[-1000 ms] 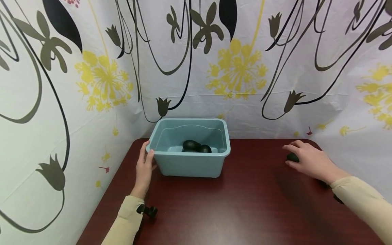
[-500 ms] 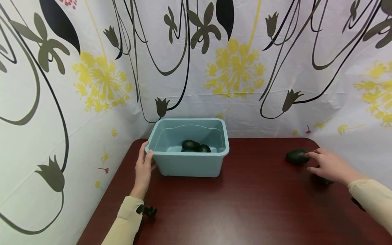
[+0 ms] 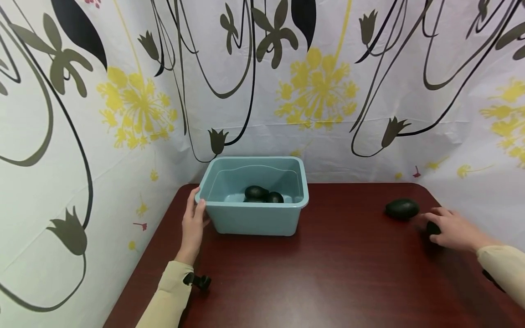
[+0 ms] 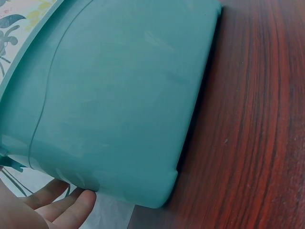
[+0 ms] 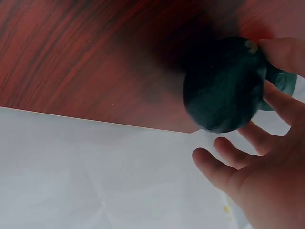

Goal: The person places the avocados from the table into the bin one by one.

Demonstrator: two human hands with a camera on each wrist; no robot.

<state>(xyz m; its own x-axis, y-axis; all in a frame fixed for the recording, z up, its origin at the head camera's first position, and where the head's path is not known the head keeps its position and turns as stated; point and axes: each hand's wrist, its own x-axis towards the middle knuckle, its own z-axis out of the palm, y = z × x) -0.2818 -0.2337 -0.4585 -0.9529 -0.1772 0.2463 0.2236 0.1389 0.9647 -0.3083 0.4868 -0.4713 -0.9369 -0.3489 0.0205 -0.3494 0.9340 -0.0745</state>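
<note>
A light blue plastic bin (image 3: 252, 221) stands at the back of the table, and several dark green avocados (image 3: 256, 192) lie inside it. My left hand (image 3: 193, 232) holds the bin's front left corner at the rim; in the left wrist view its fingertips (image 4: 86, 196) rest against the bin wall (image 4: 119, 95). At the table's right edge my right hand (image 3: 457, 231) grips an avocado (image 5: 224, 86), thumb on one side and fingers on the other. Just beyond it another avocado (image 3: 402, 209) lies on the table, partly hidden in the right wrist view.
The dark red wooden table (image 3: 328, 273) has its right edge close beside my right hand. A white cloth (image 3: 328, 150) with flower prints hangs behind and along both sides. A black wrist strap (image 3: 198, 281) sits on my left sleeve.
My right hand let go of the farther avocado, drew back to the right and toward me, and took hold of the nearer one. The left hand stays on the bin.
</note>
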